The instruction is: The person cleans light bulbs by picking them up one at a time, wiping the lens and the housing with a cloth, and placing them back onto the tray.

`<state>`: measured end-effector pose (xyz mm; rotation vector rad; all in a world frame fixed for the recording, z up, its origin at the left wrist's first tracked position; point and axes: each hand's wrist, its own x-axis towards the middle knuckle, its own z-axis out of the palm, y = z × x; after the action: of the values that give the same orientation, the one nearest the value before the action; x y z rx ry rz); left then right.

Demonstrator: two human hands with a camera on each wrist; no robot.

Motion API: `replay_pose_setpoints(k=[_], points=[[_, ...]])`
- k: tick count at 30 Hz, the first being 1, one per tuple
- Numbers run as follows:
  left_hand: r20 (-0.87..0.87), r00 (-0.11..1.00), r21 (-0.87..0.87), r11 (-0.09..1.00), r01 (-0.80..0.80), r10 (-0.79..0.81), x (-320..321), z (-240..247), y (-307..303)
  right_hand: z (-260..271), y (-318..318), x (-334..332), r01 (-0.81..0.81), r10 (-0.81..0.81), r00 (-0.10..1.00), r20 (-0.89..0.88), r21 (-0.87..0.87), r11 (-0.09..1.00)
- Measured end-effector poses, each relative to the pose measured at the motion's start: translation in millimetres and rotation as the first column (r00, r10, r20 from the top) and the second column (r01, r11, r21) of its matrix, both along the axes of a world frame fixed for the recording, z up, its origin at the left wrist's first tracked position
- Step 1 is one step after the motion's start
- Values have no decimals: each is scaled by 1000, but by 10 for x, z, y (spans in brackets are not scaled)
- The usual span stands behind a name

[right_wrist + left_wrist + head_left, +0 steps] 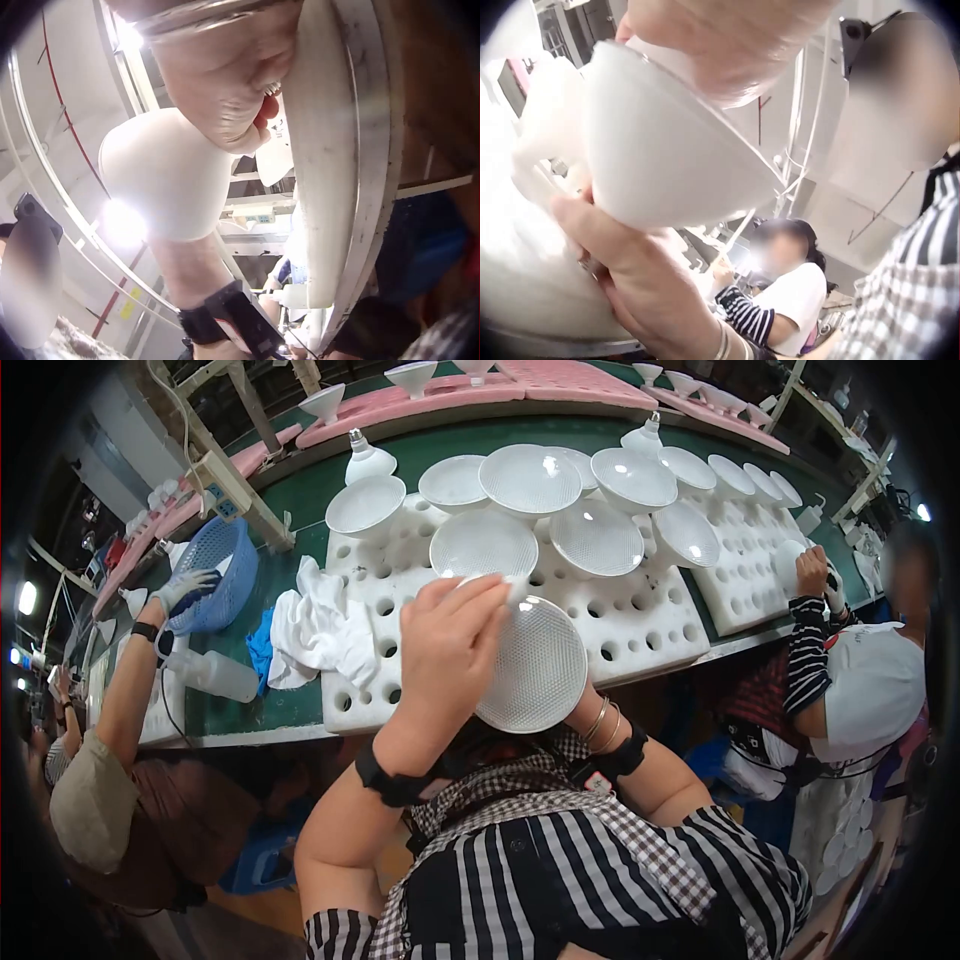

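Observation:
A white reflector bulb [535,675] with a dimpled glass face is tilted up toward me at the table's front edge. My right hand [225,82] grips its narrow neck from below, fingers curled round it; the bulb hides most of that hand in the head view. Over the bulb's upper left rim lies my left hand [450,645], holding a small white cloth [516,590] under its fingertips against the face. From the left wrist view, the bulb's smooth cone [660,150] sits between the two hands.
Several more reflector bulbs [530,478] stand in a white foam block [365,710] full of holes. To its left are a crumpled white cloth [325,625], a bottle [220,675] and a blue basket [240,565]. People work at both sides.

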<state>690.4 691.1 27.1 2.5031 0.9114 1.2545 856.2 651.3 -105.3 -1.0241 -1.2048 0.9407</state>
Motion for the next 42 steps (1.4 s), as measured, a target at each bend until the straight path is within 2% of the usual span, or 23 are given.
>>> replay_pose_setpoints(k=[1, 2, 4, 6, 8, 12, 14, 15, 16, 17, 18, 19, 20, 22, 26, 29, 31, 32, 34, 36, 37, 39, 42], points=[[35, 998, -90, 995, -47, 51, -53, -39, -22, 4, 22, -25, -4, 1, 994, -114, -20, 1000], [27, 998, -90, 995, -46, 48, -89, -61, -97, -66, 47, -24, -1, -1, 993, -121, -20, 1000], [-4, 994, -3, 994, -108, 108, -187, -114, -304, -280, 99, -31, -47, -2, 949, -315, -147, 988], [-44, 995, 25, 996, -90, 91, -172, -47, -508, -320, 83, 31, -91, 25, 949, -314, -199, 976], [-152, 982, 99, 986, 133, -117, -74, 103, -693, -292, 75, 36, -143, 61, 949, -310, -250, 958], [-170, 968, 132, 969, 210, -187, 82, 205, -433, 51, 9, -1, -42, 43, 999, 18, -65, 997], [-120, 993, 184, 983, 19, 3, 126, 233, -206, 156, -29, 1, 2, -9, 985, 172, 44, 999], [-73, 997, 111, 994, -17, 25, 82, 146, -52, 29, 8, -23, -4, 4, 1000, 17, 17, 1000], [-27, 998, 37, 998, -49, 50, 19, 44, 77, -66, 21, 3, -1, 0, 1000, 16, 24, 1000], [-27, 999, 45, 998, -44, 45, -19, 11, 93, -43, 48, -8, -39, 36, 993, -114, -19, 999], [189, 982, -269, 962, 49, 3, -60, -25, 65, -25, 62, -12, -81, 65, 967, -246, -58, 995], [393, 919, -536, 820, 200, 33, -85, -62, 27, -8, 46, -1, -105, 82, 965, -251, -79, 991], [388, 921, -540, 817, 202, 29, -85, -61, -10, 18, 15, 4, -99, 75, 964, -256, -82, 992], [487, 872, -634, 707, 313, 50, -80, 2, -70, 105, -17, 23, -202, 198, 978, -63, -52, 978], [436, 898, -627, 698, 346, -53, -86, 125, 2, 331, -4, 78, -400, 405, 912, 64, -71, 914], [403, 914, -531, 801, 275, -46, -100, 57, 85, 320, 67, 73, -378, 389, 905, 174, -90, 921], [260, 963, -299, 954, 6, 75, -143, -38, 46, 195, 127, -2, -205, 201, 977, -68, -53, 977], [258, 963, -299, 954, 6, 75, -161, -57, -25, 264, 105, -7, -205, 201, 977, -70, -53, 977], [36, 991, 16, 992, -128, 128, -171, -84, -251, 455, 38, -10, -115, 110, 989, 98, 43, 992], [-82, 996, 123, 992, 34, -24, -98, 11, -507, 296, 98, 33, -190, 187, 976, 109, 21, 982], [-80, 997, 117, 993, 31, -22, -33, 85, -561, 229, 113, 43, -269, 266, 956, 126, 4, 963], [-243, 954, 175, 960, 221, -175, 62, 202, -602, 289, 113, 29, -233, 230, 957, 175, -3, 972], [-140, 981, 167, 973, 157, -134, 121, 175, -313, 442, 65, 2, -99, 91, 949, 303, 12, 995]])
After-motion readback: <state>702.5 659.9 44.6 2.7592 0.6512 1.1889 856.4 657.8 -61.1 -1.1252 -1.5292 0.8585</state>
